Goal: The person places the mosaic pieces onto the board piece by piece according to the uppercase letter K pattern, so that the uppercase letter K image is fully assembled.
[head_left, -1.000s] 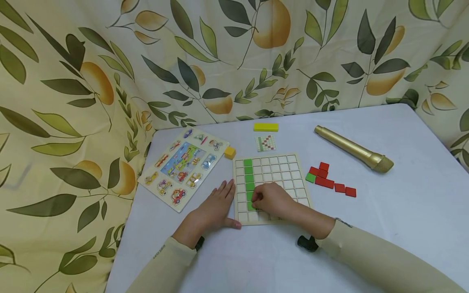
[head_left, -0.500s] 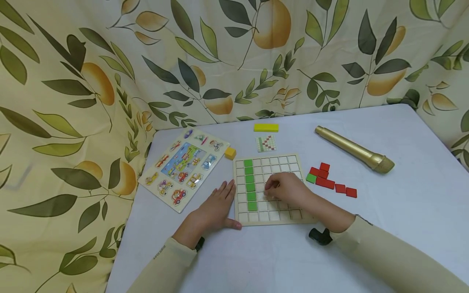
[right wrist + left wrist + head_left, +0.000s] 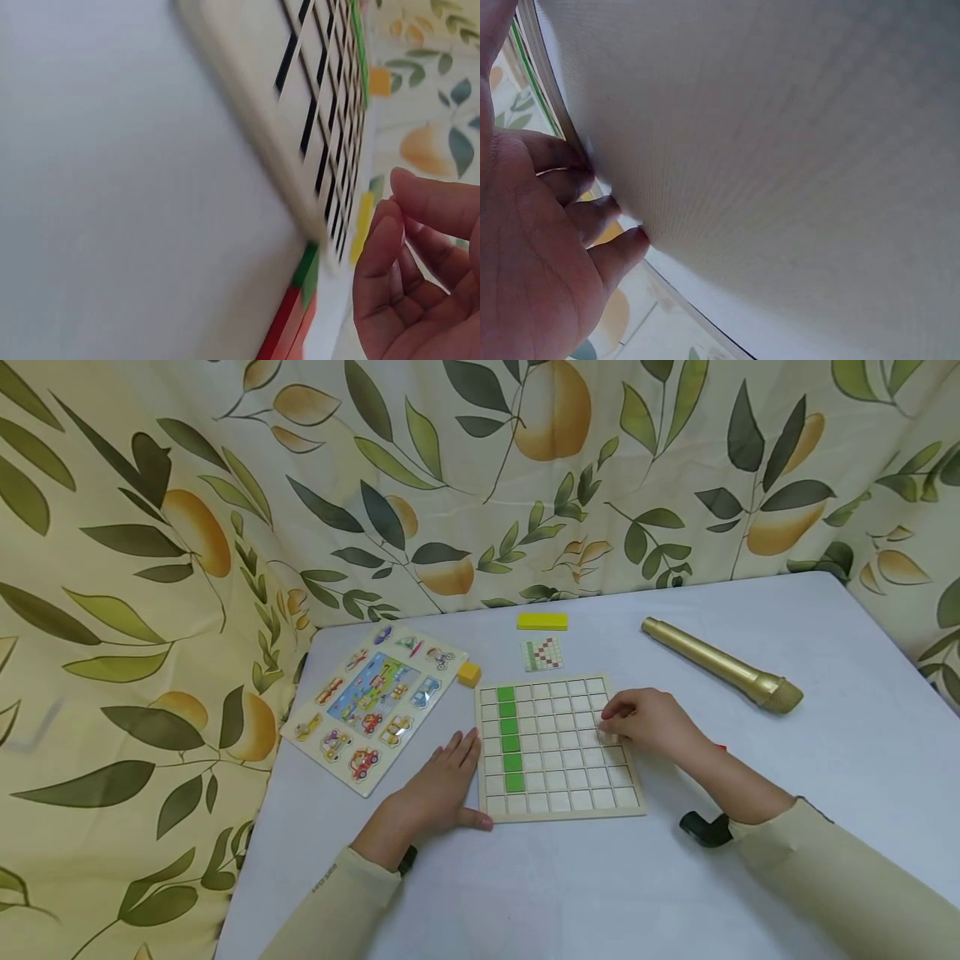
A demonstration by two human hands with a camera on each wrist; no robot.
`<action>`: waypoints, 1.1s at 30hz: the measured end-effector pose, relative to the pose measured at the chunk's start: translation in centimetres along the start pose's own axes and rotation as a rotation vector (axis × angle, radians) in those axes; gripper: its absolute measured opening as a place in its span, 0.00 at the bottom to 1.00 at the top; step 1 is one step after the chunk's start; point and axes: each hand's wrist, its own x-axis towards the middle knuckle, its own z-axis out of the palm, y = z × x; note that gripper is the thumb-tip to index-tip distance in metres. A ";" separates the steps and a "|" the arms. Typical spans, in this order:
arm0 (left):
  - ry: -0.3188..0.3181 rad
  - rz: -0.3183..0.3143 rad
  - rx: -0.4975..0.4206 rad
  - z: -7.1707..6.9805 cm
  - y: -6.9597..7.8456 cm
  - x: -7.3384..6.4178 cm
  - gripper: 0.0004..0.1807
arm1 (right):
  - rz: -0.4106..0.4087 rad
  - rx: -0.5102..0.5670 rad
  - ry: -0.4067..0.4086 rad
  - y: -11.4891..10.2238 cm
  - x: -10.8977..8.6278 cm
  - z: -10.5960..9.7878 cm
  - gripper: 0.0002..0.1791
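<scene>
The left hand [image 3: 441,783], its straight fingers against one edge of the grid board [image 3: 562,816] on the counter [image 3: 540,893], lies nearer the board's green tiles [image 3: 510,727], while at the opposite edge the right hand [image 3: 651,722] hovers, loosely curled and empty.

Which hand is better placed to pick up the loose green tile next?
Right, most likely: the right hand is at the right edge of the board, close to the loose green tile. The left hand touches the opposite edge, across the board.
</scene>
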 end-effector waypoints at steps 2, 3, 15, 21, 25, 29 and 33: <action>0.002 0.000 -0.003 0.0 0.0 0.0 0.70 | 0.003 -0.008 0.014 0.6 -0.1 -0.6 0.08; 0.002 0.000 -0.005 0.0 0.0 0.0 0.70 | 0.008 -0.004 0.017 0.9 -0.2 -0.8 0.09; 0.001 0.006 -0.003 0.0 0.0 -0.1 0.70 | 0.049 -0.061 0.047 3.3 -0.3 -1.8 0.10; 0.001 0.012 -0.002 0.0 0.0 -0.1 0.70 | 0.022 -0.113 0.061 3.9 -0.2 -1.5 0.10; 0.005 0.015 -0.002 0.1 -0.1 0.0 0.70 | 0.001 -0.145 0.067 4.0 0.0 -1.1 0.08; 0.004 0.012 -0.007 0.1 -0.1 0.0 0.71 | -0.010 -0.173 0.058 3.8 0.1 -1.0 0.08; 0.001 0.007 -0.015 0.0 -0.1 0.0 0.71 | -0.008 -0.200 0.044 3.4 0.3 -0.9 0.09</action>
